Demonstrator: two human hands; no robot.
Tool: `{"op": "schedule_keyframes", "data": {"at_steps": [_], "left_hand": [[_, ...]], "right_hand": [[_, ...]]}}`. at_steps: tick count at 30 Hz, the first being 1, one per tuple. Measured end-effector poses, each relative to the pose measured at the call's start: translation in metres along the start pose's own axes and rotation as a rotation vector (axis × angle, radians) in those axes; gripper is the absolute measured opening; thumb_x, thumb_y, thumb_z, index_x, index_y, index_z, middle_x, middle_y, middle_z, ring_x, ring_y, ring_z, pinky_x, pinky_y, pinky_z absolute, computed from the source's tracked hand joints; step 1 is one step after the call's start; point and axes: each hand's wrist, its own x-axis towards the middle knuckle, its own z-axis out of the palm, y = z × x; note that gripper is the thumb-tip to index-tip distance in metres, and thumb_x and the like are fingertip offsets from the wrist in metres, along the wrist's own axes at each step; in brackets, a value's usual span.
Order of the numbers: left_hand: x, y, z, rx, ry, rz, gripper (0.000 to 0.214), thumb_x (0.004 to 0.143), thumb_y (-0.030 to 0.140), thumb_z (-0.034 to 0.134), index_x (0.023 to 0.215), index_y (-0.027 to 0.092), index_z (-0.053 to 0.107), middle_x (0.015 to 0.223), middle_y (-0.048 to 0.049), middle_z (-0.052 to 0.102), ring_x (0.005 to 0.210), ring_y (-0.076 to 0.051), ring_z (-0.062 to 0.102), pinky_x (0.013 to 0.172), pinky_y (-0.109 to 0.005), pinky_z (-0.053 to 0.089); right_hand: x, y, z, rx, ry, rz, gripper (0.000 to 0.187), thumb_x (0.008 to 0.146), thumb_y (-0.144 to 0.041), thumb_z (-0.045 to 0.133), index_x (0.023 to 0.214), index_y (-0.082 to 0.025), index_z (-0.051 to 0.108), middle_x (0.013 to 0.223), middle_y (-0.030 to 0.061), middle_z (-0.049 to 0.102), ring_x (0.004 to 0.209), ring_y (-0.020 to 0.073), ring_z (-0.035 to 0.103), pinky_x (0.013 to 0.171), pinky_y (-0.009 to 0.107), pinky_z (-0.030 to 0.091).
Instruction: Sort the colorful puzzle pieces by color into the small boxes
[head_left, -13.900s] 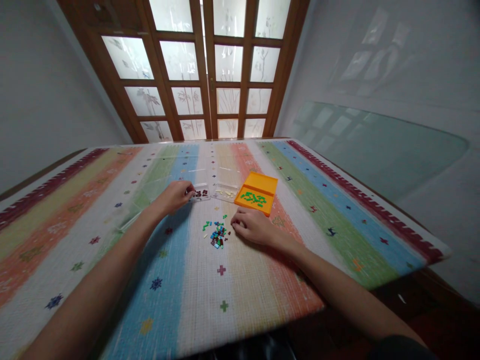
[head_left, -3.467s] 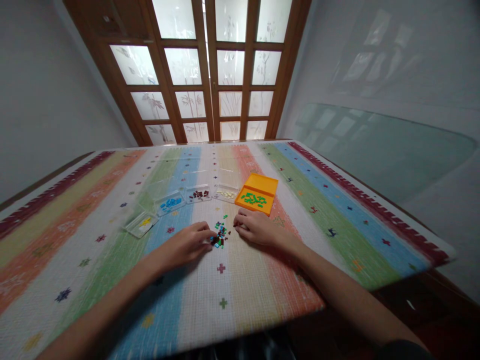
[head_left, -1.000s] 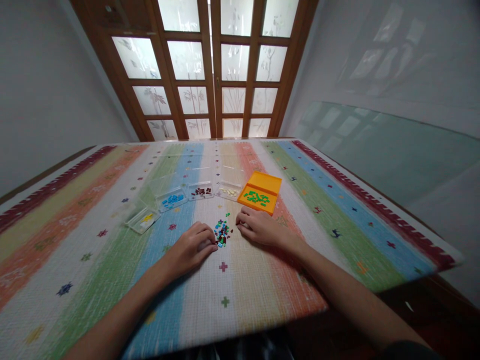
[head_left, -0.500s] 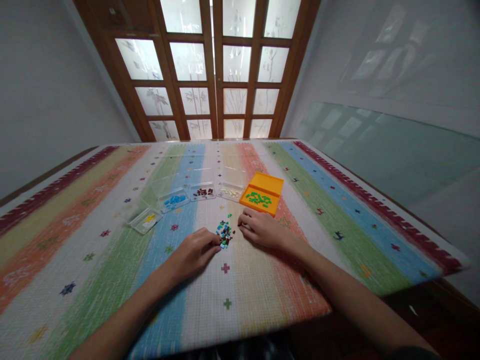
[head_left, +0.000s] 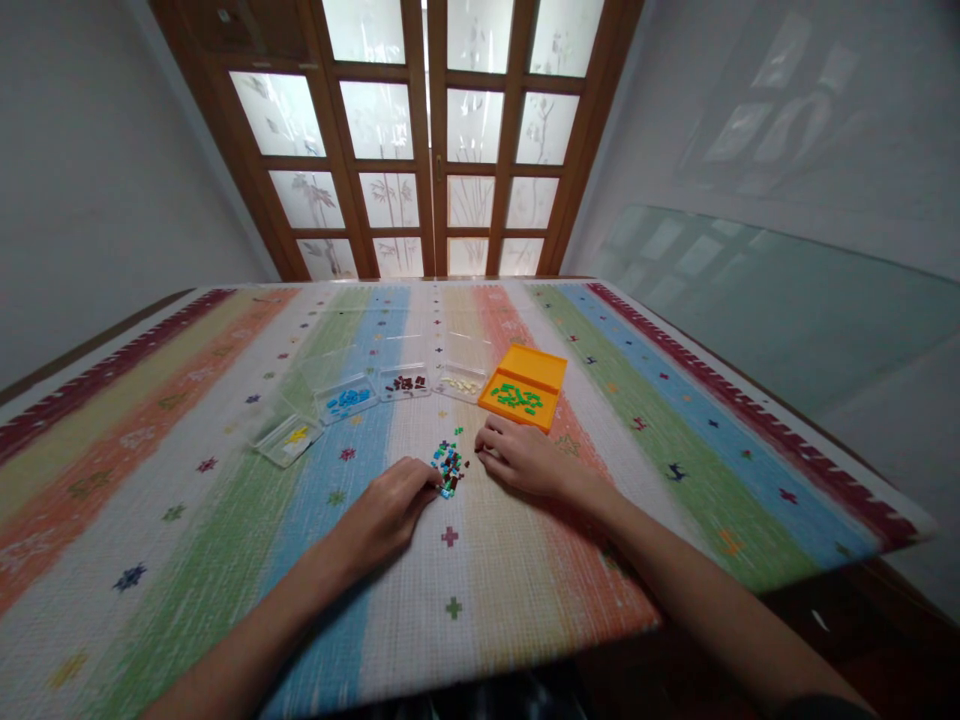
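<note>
A small pile of mixed toy bricks [head_left: 451,468], in blue, green and dark brown, lies on the striped cloth between my hands. My left hand [head_left: 394,503] is at the pile's left edge, its fingers closed together at the bricks; whatever they pinch is too small to make out. To the right of the pile, my right hand [head_left: 517,455] rests on the cloth with curled fingers, just below the orange box [head_left: 559,372]. Its fingertips are partly hidden, so anything in them cannot be made out. Green bricks [head_left: 517,398] lie inside that box.
Clear open boxes curve behind the pile: one with yellow pieces [head_left: 298,436], one with blue pieces [head_left: 349,400], one with dark brown pieces [head_left: 406,384] and one with cream pieces [head_left: 459,386]. The striped tablecloth [head_left: 225,540] reaches back towards wooden glazed doors [head_left: 433,200].
My left hand has shifted slightly at the pile's edge, its fingers now pointing a little more downward. The right hand stays in place. The boxes have not moved.
</note>
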Motion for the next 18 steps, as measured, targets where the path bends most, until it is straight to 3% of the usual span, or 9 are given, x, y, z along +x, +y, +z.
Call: {"op": "schedule_keyframes", "data": {"at_steps": [11,18], "left_hand": [[0.009,0.000,-0.006,-0.020,-0.018,0.048,0.014,0.100,0.018,0.049,0.101,0.019,0.063,0.093,-0.0060,0.071,0.084,-0.018,0.066,0.078,-0.031,0.054],[0.036,-0.021,-0.051,-0.036,0.169,-0.112,0.013,0.090,0.025,0.060,0.101,0.019,0.064,0.090,-0.0038,0.074,0.078,-0.016,0.069,0.080,-0.033,0.059]], "right_hand": [[0.000,-0.001,0.001,0.005,0.020,0.001,0.014,0.097,-0.018,0.050,0.093,-0.016,0.063,0.096,0.0080,0.061,0.079,0.0167,0.052,0.066,0.029,0.032],[0.000,0.000,0.001,-0.013,0.019,-0.017,0.014,0.096,-0.018,0.049,0.093,-0.017,0.063,0.096,0.0089,0.061,0.077,0.0173,0.051,0.065,0.030,0.032]]}}
